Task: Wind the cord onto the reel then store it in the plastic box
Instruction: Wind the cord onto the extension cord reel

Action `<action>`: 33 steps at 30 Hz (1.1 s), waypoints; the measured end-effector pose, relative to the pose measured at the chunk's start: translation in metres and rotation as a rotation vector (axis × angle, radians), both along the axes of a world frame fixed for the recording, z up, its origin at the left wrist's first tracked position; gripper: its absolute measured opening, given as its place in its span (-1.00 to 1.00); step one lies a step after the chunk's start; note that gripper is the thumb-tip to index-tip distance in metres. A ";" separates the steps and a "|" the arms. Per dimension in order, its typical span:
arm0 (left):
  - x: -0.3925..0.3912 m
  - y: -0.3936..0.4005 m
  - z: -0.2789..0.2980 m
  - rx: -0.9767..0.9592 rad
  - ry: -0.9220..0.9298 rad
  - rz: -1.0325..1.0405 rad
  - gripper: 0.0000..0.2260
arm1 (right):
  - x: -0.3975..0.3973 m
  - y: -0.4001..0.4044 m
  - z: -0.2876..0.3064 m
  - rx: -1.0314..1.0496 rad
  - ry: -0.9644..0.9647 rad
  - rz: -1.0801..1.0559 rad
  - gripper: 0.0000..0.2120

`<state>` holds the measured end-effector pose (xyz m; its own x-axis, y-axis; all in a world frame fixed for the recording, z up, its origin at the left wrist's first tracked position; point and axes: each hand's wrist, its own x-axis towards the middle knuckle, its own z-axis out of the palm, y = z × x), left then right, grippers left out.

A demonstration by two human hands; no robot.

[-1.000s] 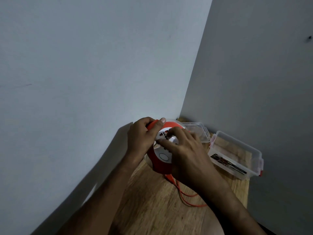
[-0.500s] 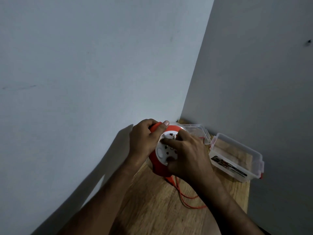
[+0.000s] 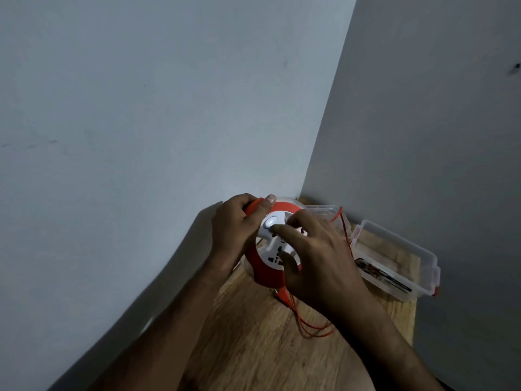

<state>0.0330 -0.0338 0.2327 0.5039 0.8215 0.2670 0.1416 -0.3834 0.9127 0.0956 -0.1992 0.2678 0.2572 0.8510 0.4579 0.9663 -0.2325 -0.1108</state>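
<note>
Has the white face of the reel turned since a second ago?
Yes. The round button on the reel face has swung from the bottom up to near the left hand thumb gripping the handle.

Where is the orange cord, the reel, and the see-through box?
orange cord point(image 3: 313, 330): head view, on the loose loop lying on the wooden table.
reel point(image 3: 266, 273): head view, on its orange lower rim.
plastic box point(image 3: 428, 259): head view, on its clear far right rim.

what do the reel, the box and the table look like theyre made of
Reel: likely plastic, smooth orange rim, white socket face. Box: clear plastic, see-through walls, red clips. Table: wood or wood-look laminate, visible grain, matte.
</note>
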 end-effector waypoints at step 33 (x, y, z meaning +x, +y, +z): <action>0.002 -0.004 -0.001 -0.049 -0.008 -0.016 -0.61 | 0.006 0.004 -0.001 -0.277 -0.177 0.044 -0.34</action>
